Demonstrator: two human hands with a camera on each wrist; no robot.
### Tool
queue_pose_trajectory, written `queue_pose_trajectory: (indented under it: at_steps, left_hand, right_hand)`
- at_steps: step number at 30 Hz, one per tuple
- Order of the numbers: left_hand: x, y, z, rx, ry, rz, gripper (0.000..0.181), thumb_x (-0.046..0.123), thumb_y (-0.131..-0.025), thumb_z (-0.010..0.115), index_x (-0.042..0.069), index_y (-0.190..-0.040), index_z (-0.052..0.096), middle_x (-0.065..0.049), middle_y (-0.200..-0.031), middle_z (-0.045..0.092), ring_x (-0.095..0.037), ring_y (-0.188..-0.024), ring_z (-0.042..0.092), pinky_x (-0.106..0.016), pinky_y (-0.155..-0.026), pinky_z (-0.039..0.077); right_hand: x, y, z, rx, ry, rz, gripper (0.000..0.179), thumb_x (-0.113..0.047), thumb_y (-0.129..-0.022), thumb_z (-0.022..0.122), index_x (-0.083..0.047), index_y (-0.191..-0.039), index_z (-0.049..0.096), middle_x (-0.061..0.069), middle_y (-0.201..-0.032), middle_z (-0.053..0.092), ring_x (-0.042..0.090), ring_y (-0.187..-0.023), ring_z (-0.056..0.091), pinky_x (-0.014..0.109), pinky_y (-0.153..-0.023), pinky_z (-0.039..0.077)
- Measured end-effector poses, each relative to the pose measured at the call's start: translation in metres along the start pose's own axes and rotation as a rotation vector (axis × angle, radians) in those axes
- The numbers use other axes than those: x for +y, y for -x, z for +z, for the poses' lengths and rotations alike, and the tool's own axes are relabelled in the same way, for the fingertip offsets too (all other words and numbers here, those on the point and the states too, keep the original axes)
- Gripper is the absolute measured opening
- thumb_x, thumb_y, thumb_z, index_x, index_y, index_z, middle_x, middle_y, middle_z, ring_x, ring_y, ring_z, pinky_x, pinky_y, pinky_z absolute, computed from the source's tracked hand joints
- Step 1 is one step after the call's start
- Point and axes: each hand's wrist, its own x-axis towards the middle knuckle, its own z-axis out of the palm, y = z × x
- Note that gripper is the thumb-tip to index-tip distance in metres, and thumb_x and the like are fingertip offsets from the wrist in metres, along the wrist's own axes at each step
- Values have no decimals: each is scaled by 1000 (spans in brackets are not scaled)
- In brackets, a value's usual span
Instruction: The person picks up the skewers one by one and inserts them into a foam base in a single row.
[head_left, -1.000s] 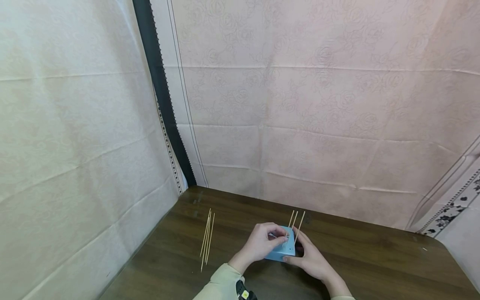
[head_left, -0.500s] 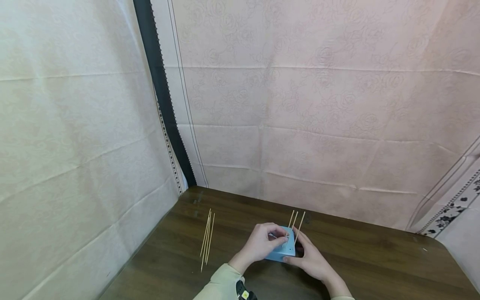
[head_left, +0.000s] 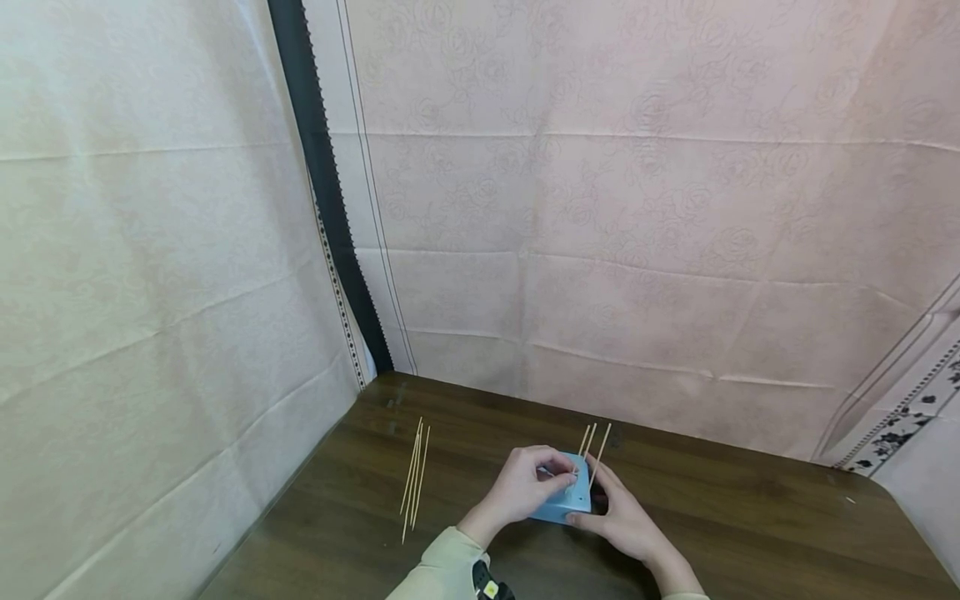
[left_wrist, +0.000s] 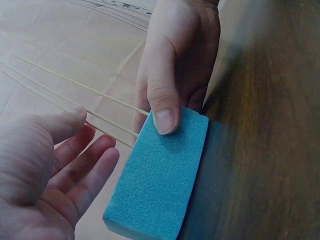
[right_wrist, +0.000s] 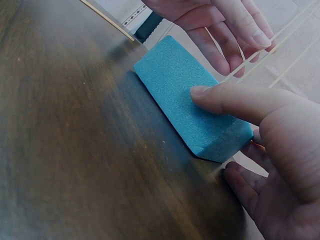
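A light-blue foam block (left_wrist: pixel 155 180) rests on the wooden table in front of the person, with three thin wooden skewers (left_wrist: pixel 80 84) standing up out of its top. The right hand (head_left: pixel 618 514) grips the block at its right end, thumb pressed on the near face and the other fingers behind it. Above the block, the left hand (head_left: pixel 527 483) pinches a skewer between thumb and index finger, its remaining fingers loosely bent. In the left wrist view the pinched skewer's lower end meets the block's top edge.
Several loose skewers (head_left: pixel 415 479) lie side by side on the brown table (head_left: pixel 712 517) to the left of the hands. Pale patterned cloth (head_left: pixel 637 208) hangs behind the table and along its left side.
The tips of two skewers have dipped slightly and shifted a little to the right in the head view. Both hands stay in nearly the same place.
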Motion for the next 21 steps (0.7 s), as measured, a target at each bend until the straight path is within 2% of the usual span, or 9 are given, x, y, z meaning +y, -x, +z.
queue_pose_trajectory:
  at_steps: [12,21]
  left_hand:
    - [4,-1,-1,10,22,19,15,22,-102,76,10,-112,80,5,-106,78,-1,-93,69,-23,-85,58]
    - [12,-1,-3,60,57,18,21,25,-101,78,8,-113,79,7,-104,79,-2,-91,71,-26,-85,57]
  right_hand:
    - [-2,-1,0,7,33,-3,109,-30,-86,92,-6,-169,26,23,-168,33,36,-136,54,51,-105,49]
    - [0,-1,0,11,38,-2,109,-31,-85,92,-7,-169,26,24,-169,31,38,-137,54,57,-108,47]
